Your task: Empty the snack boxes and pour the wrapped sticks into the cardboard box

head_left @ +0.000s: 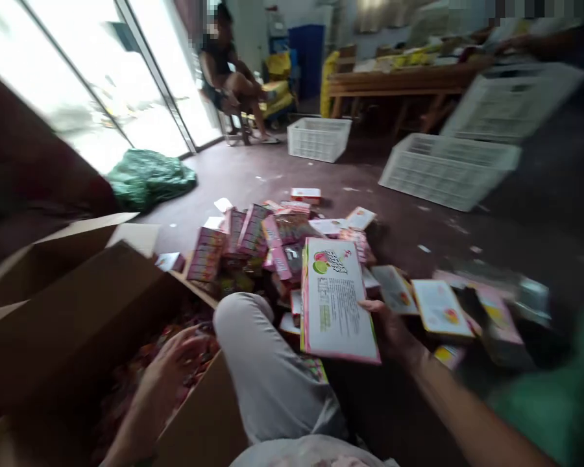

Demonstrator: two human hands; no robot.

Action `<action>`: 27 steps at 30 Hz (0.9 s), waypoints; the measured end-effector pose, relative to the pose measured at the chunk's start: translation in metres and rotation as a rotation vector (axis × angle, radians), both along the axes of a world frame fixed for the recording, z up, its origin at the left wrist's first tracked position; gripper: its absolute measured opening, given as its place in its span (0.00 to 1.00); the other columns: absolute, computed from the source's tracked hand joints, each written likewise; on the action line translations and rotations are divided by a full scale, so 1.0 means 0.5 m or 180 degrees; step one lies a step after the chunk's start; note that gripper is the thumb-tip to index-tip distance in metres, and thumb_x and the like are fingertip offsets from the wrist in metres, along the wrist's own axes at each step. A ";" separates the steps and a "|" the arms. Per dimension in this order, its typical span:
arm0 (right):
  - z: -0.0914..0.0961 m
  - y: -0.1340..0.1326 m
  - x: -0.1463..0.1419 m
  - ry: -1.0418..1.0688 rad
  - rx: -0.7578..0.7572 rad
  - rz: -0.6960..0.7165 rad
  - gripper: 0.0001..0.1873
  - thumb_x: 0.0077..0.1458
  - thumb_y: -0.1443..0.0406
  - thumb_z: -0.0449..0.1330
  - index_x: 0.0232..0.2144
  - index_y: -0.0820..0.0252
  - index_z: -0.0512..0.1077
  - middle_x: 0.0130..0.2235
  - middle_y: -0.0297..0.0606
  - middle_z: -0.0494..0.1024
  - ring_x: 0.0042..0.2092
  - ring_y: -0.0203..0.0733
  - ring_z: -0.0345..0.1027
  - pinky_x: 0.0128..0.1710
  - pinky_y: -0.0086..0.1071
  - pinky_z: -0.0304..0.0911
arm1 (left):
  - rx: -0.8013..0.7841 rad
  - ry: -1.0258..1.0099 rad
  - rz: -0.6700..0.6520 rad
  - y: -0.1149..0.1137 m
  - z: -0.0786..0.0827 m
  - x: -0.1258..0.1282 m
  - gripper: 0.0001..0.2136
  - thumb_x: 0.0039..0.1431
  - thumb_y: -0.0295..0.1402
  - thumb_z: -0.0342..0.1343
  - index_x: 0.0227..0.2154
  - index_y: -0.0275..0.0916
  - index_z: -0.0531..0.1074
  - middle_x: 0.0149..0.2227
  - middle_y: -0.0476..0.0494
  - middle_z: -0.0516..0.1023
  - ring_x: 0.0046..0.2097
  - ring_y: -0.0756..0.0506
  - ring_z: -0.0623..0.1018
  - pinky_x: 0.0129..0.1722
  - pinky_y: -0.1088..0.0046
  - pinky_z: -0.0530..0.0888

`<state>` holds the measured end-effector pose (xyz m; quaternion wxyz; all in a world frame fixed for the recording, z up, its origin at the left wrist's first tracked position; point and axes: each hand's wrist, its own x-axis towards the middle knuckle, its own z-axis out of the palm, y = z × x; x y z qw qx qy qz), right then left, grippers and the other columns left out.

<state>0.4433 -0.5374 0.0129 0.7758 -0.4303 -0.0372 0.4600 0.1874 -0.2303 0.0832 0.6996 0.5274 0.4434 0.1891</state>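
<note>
White box (339, 301) extends left from the right hand (393, 329) clamped on its edge, while the left hand (176, 355), grip unclear, reaches into the carton (78, 311).

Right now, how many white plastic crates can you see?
3. The first crate stands near the left end of the wooden table; the second crate is farther right; the third crate shows just behind it. Others may be hidden.

I see harsh glare whiting out the glass doors (100, 78) at upper left; the floor (516, 250) dims toward the right, blur softens the left hand (182, 353), and the outer edges stretch.
</note>
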 end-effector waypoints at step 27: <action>0.073 0.746 -0.494 -0.5684 0.2460 0.2219 0.14 0.61 0.59 0.59 0.48 0.55 0.73 0.54 0.46 0.73 0.59 0.51 0.59 0.61 0.47 0.51 | 0.0322 -0.0528 0.1994 0.085 -0.067 -0.392 0.41 0.36 0.25 0.66 0.61 0.35 0.68 0.41 0.43 0.83 0.32 0.46 0.78 0.34 0.71 0.74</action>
